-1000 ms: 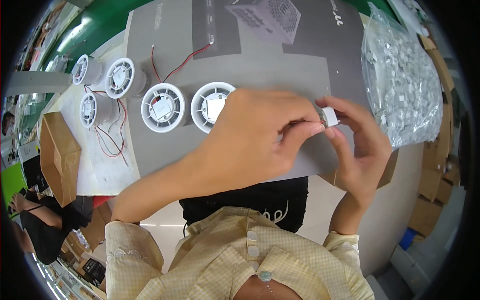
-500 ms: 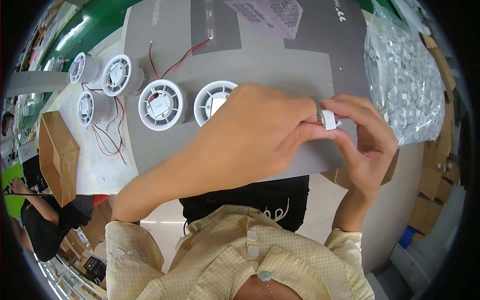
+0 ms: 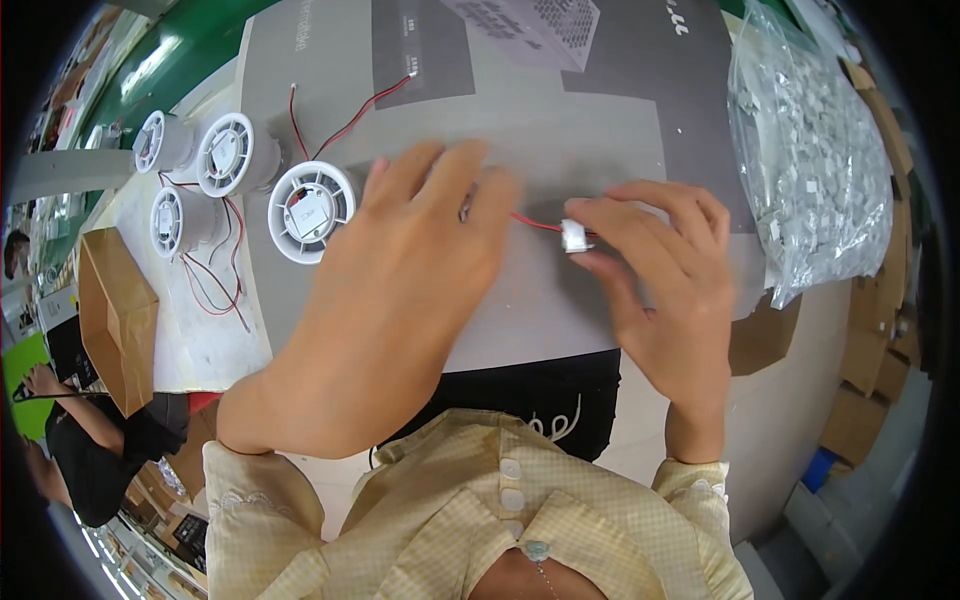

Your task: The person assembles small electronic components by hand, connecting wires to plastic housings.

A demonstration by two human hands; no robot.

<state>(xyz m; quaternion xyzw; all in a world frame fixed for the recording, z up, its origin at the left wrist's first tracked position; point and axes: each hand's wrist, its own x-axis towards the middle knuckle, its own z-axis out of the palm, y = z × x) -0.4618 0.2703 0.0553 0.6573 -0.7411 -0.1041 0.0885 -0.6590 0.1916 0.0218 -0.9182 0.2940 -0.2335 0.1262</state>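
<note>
My right hand point(image 3: 665, 265) is closed on a small white block connector point(image 3: 574, 236), pinched between thumb and fingers just above the grey work surface. A red wire point(image 3: 536, 222) runs left from the connector toward my left hand point(image 3: 420, 225). The left hand is blurred, its fingers bent and apart, over the place where a white round housing stood; the hand hides it, and whether it grips the housing does not show. Left of that hand stands another white round housing point(image 3: 312, 212) with a finned rim, a pale square label and red and black wires point(image 3: 350, 125).
More white housings point(image 3: 238, 155) with loose wires stand at the left, near an open cardboard box point(image 3: 115, 320). A large clear bag of small white parts point(image 3: 815, 170) lies at the right edge. Another person's arm point(image 3: 85, 415) shows at far left.
My left hand has left the connector and moved left over the white housing. My right hand has moved left with the connector, and the red wire now shows between the hands.
</note>
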